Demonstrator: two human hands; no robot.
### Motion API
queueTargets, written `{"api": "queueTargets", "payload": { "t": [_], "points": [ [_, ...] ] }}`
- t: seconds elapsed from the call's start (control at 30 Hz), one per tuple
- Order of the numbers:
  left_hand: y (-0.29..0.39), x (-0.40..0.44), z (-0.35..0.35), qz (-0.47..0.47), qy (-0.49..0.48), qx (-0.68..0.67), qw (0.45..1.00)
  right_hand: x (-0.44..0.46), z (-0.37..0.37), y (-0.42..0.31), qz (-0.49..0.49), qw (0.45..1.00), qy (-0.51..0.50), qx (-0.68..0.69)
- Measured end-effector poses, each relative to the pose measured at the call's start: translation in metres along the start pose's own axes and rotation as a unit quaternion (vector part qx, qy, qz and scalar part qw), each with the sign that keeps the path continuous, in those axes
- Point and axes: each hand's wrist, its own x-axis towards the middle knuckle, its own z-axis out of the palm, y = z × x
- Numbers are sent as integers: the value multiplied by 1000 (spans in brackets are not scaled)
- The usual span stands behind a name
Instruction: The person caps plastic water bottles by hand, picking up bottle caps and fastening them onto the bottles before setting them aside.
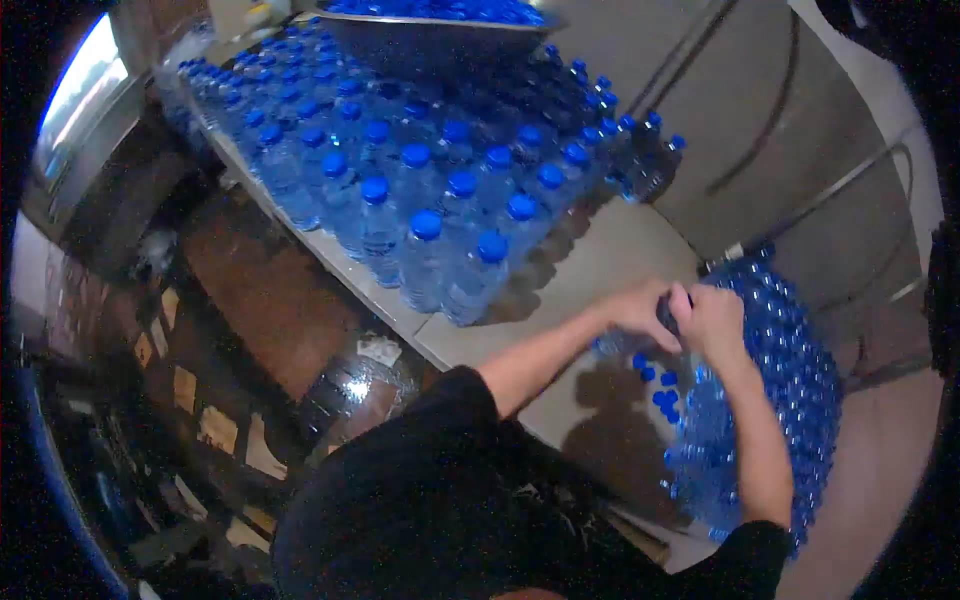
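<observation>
Dim workroom, grey wall panel (740,90) behind a pale bench (560,405), wet dark floor (270,300) at lower left with cardboard scraps (218,430); on the bench, to the left, capped bottles (425,250), clear with blue lids, upright in close rows; above these, a metal basin (440,45) heaped with blue pieces; to the right, a dense stack of blue-tinted bottles (790,360), many apparently lying on their sides; between the two groups, loose blue caps (670,379) scattered near the right forearm; item in hand, one, dark, probably a bottle (668,314), located between the two hands just beside the right-hand stack, mostly covered by fingers, make and contents not readable; handling, by judgement: thin plastic, light if unfilled, heavier if full, flexing in the side walls, slick when wet, stiffest at neck and shoulder, which are the better places to take hold; left hand (635,308), curled, thumb and fingers closed about the dark item; right hand (714,318), close against the left, thumb bent on the item, remaining fingers largely hidden, so how tightly it is closed cannot be told.
</observation>
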Motion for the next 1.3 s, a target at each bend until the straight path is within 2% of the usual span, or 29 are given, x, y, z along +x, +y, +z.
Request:
{"api": "queueTargets", "payload": {
  "t": [0.03,0.07,0.1,0.13,0.2,0.23,0.27,0.3,0.33,0.37,0.4,0.43,0.5,0.53,0.6,0.67,0.7,0.73,0.77,0.87,0.93,0.97,1.0,1.03,1.07,1.1,1.13,1.23,1.3],
  "points": [
    [-4,-4,26,18,163,43,985,2,5,-4,45,999,7,-21],
    [-14,2,61,35,316,88,944,1,5,-6,19,1000,17,-7],
    [-21,2,76,50,456,128,879,-5,3,-6,-4,1000,22,7],
    [-16,-5,67,98,410,106,901,-9,2,-2,-25,999,26,15],
    [7,-15,45,196,308,51,929,-8,4,19,-147,984,81,67],
    [0,-2,33,163,172,56,970,-8,6,27,-206,968,110,94],
    [-17,17,18,124,38,61,990,-9,6,30,-210,971,95,66],
    [-25,27,6,83,-94,62,990,-12,11,23,-152,983,94,48],
    [-19,21,6,39,-105,40,993,-16,19,15,-91,991,95,29],
    [-24,20,29,47,85,56,994,-17,23,8,-26,995,95,12],
    [-35,18,67,50,268,68,960,-16,22,-3,57,994,76,-59],
    [-45,12,93,46,440,75,894,-17,23,-12,62,993,78,-65],
    [-51,5,107,52,482,114,867,-18,14,-22,75,990,86,-87],
    [-46,7,112,64,500,130,854,-22,4,-19,84,992,55,-72],
    [-41,6,112,95,433,112,889,-28,-14,-15,100,994,-4,-35],
    [-29,-8,87,128,259,37,957,-34,-16,0,5,1000,-4,7],
    [-25,-10,77,137,172,-2,976,-39,-17,8,-39,999,-8,31],
    [-26,-3,64,147,91,-33,984,-41,-21,16,-96,991,-80,50],
    [-26,4,55,158,9,-64,985,-41,-23,21,-123,989,-77,37],
    [-25,14,40,147,-98,-27,984,-41,-21,29,-183,981,-56,9],
    [-21,17,40,94,-117,-25,988,-39,-10,36,-214,976,-23,3],
    [-10,12,41,66,-123,-25,990,-42,-1,35,-130,990,-25,40],
    [1,1,47,31,-40,-23,998,-46,9,32,-46,996,-29,76],
    [-4,-2,72,48,139,53,988,-49,15,28,40,993,-32,111],
    [-8,1,111,63,315,128,938,-54,16,25,41,996,-8,75],
    [-11,1,132,76,483,199,849,-58,16,21,37,998,17,38],
    [-10,-2,131,47,448,131,883,-59,12,16,32,999,44,-2],
    [-10,7,121,165,464,95,865,-45,-19,7,98,993,-62,26],
    [-4,19,94,46,433,76,897,-23,-18,12,45,993,-32,106]
  ]
}}
